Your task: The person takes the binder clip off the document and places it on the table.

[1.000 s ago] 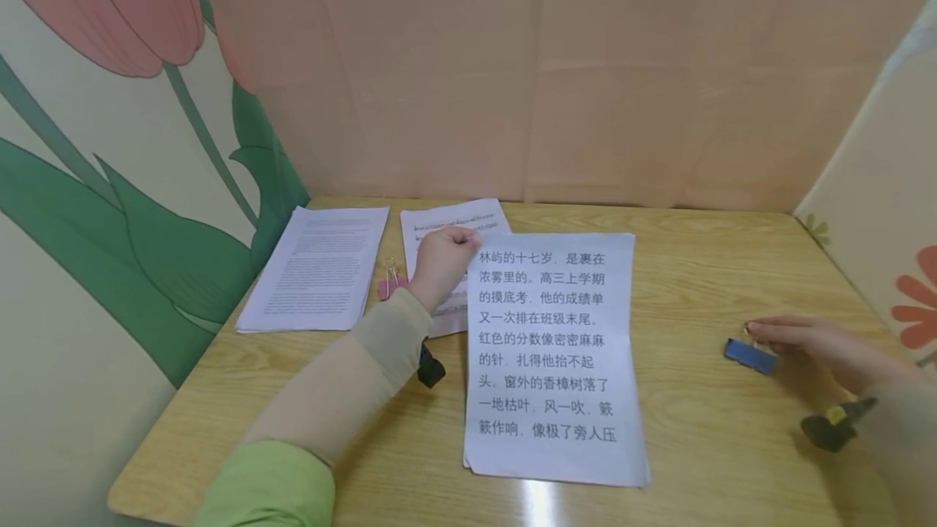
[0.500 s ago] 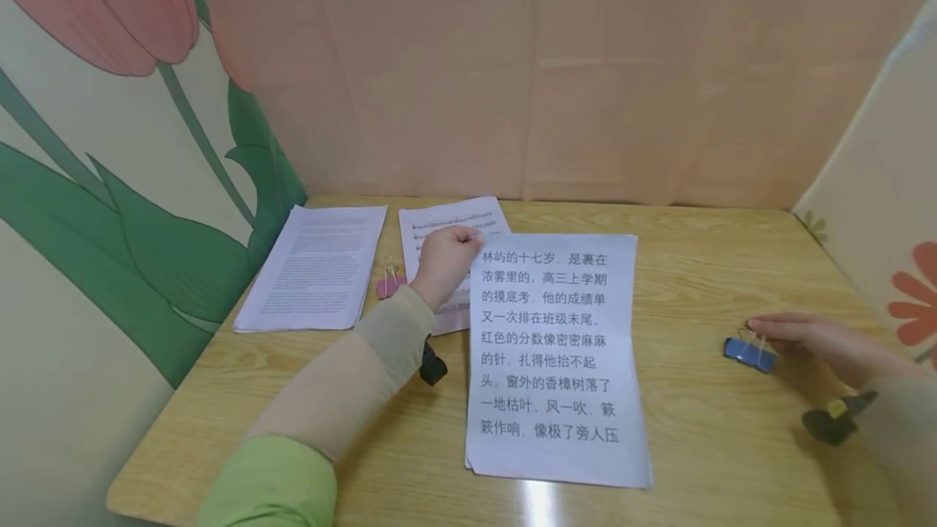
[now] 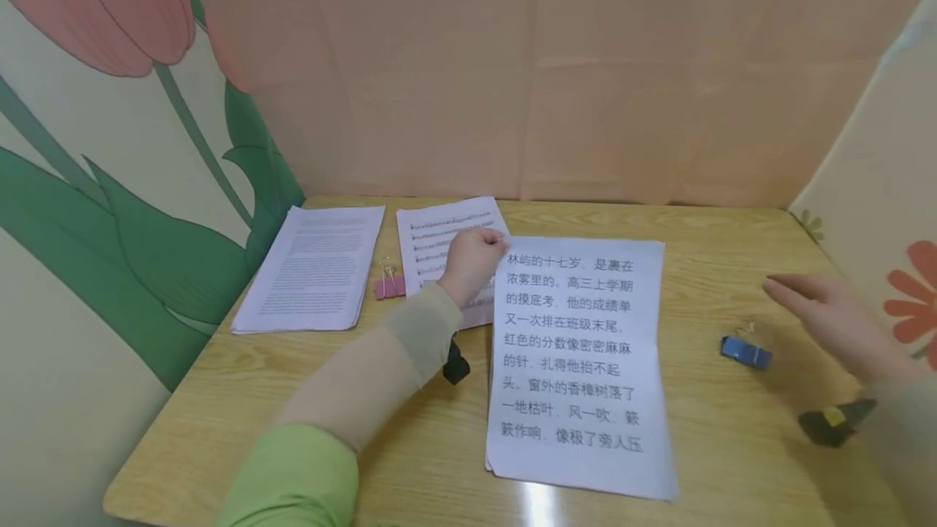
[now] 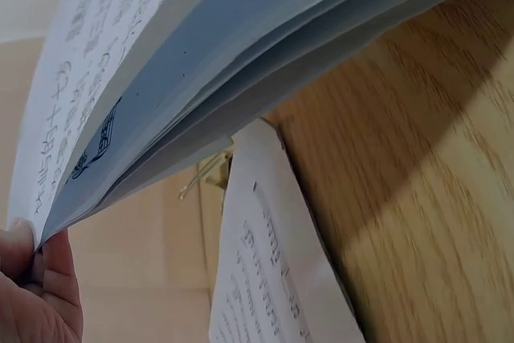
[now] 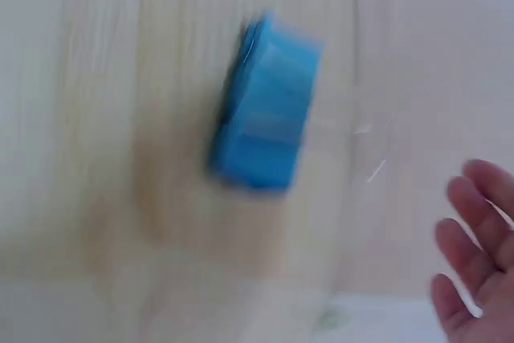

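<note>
My left hand (image 3: 474, 260) pinches the upper left corner of several printed sheets (image 3: 578, 364), which are lifted toward me with large Chinese text facing up. In the left wrist view the sheets (image 4: 265, 46) fan apart at their edge, while thumb and fingers (image 4: 60, 279) hold the corner. A blue binder clip (image 3: 747, 352) sits on the wooden table at the right. My right hand (image 3: 834, 320) is above and beside that clip, fingers extended and holding nothing. In the right wrist view the clip (image 5: 269, 110) is blurred and apart from the fingers (image 5: 474, 206).
Sheets of music (image 3: 439, 226) lie behind my left hand, partly covered by it and the held sheets. At the far left is a stack of text pages (image 3: 311, 267). A pink binder clip (image 3: 390, 287) sits between them. Walls stand along the back and sides of the table (image 3: 395, 446).
My right hand has let go of the blue binder clip and risen away from it; the clip stays on the table. My left hand has shifted right with the sheets.
</note>
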Demonstrator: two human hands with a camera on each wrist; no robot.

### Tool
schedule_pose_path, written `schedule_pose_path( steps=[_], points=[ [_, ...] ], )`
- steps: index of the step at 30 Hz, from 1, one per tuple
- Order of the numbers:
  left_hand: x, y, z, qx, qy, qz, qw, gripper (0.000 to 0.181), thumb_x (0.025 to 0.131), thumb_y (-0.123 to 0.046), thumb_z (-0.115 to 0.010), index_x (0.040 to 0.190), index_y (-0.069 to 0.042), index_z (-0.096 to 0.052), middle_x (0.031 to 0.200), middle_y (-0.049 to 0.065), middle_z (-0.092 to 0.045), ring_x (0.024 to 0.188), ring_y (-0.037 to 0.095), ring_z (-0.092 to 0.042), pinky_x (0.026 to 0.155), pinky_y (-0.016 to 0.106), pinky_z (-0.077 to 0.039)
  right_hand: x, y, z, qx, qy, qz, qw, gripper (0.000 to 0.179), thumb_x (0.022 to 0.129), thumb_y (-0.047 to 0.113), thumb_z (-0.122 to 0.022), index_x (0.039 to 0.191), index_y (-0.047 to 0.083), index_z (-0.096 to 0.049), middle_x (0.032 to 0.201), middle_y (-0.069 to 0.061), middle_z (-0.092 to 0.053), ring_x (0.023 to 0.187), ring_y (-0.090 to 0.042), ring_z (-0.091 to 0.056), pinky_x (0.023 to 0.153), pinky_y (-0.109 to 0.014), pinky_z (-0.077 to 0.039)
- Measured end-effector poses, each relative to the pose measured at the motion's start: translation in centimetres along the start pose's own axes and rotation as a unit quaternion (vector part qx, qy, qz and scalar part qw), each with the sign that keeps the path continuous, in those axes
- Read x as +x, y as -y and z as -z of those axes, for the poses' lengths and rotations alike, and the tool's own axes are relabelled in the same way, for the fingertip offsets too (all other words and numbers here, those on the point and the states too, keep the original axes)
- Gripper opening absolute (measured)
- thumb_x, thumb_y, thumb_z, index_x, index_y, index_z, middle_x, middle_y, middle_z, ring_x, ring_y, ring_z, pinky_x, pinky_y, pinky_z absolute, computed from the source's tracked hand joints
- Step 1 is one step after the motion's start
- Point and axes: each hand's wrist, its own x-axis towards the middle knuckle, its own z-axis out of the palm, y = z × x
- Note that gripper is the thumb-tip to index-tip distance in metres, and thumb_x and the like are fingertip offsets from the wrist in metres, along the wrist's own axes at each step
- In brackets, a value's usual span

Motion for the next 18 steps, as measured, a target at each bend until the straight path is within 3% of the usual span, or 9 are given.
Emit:
schedule_pose_path(
  steps=[4, 7, 11, 12, 15, 18],
  points=[
    [0.2, -0.5, -1.4, 0.009, 0.013, 0.009, 0.9998, 0.025, 0.095, -0.023, -0.061, 0.117, -0.012, -0.069, 0.118, 0.000, -0.066, 0.111, 0.016, -0.058, 0.093, 0.033, -0.048, -2.1, 6.3, -2.0, -0.045, -0.102, 0.099, 0.9889, 0.052, 0.100, 0.035, -0.050, 0.135, -0.004, -0.047, 0.128, -0.029, -0.046, 0.115, -0.050, -0.038, 0.081, -0.064, -0.031],
    [0.4, -0.8, -2.5, 0.024, 0.023, 0.015, 0.9993, 0.024, 0.095, -0.024, -0.061, 0.114, -0.013, -0.069, 0.114, -0.001, -0.067, 0.109, 0.016, -0.059, 0.091, 0.033, -0.049, -3.5, 9.6, -4.2, -0.098, -0.132, 0.211, 0.9635, 0.038, 0.093, 0.022, -0.065, 0.124, 0.000, -0.060, 0.112, -0.018, -0.059, 0.099, -0.036, -0.052, 0.075, -0.051, -0.042],
    [0.5, -1.2, -4.1, 0.028, 0.034, 0.035, 0.9984, 0.021, 0.095, -0.024, -0.062, 0.111, -0.015, -0.071, 0.108, -0.003, -0.068, 0.101, 0.014, -0.060, 0.085, 0.032, -0.051, -5.8, 12.9, -8.0, -0.190, -0.092, 0.326, 0.9216, 0.034, 0.081, 0.022, -0.077, 0.111, 0.009, -0.068, 0.099, -0.001, -0.065, 0.080, -0.017, -0.061, 0.060, -0.030, -0.051],
    [0.6, -1.3, -4.5, 0.029, 0.035, 0.039, 0.9982, 0.020, 0.095, -0.024, -0.062, 0.110, -0.015, -0.071, 0.107, -0.004, -0.068, 0.099, 0.014, -0.060, 0.084, 0.032, -0.051, -6.4, 13.6, -8.9, -0.210, -0.071, 0.339, 0.9143, 0.034, 0.079, 0.025, -0.078, 0.109, 0.011, -0.069, 0.099, 0.002, -0.065, 0.082, -0.014, -0.062, 0.062, -0.030, -0.052],
    [0.7, -1.2, -5.8, 0.033, 0.035, 0.043, 0.9979, 0.019, 0.094, -0.022, -0.062, 0.108, -0.015, -0.073, 0.105, -0.004, -0.069, 0.097, 0.013, -0.061, 0.082, 0.031, -0.051, -8.1, 14.8, -11.2, -0.261, -0.005, 0.355, 0.8976, 0.033, 0.079, 0.034, -0.077, 0.107, 0.017, -0.070, 0.096, 0.011, -0.064, 0.080, -0.008, -0.061, 0.065, -0.030, -0.053],
    [0.9, -0.9, -7.0, 0.047, 0.034, 0.039, 0.9976, 0.017, 0.093, -0.021, -0.062, 0.104, -0.016, -0.074, 0.101, -0.006, -0.069, 0.099, 0.012, -0.060, 0.085, 0.029, -0.048, -9.3, 15.2, -12.8, -0.287, 0.055, 0.351, 0.8898, 0.035, 0.080, 0.040, -0.075, 0.109, 0.021, -0.069, 0.097, 0.013, -0.062, 0.082, -0.007, -0.061, 0.068, -0.032, -0.054]
  ],
)
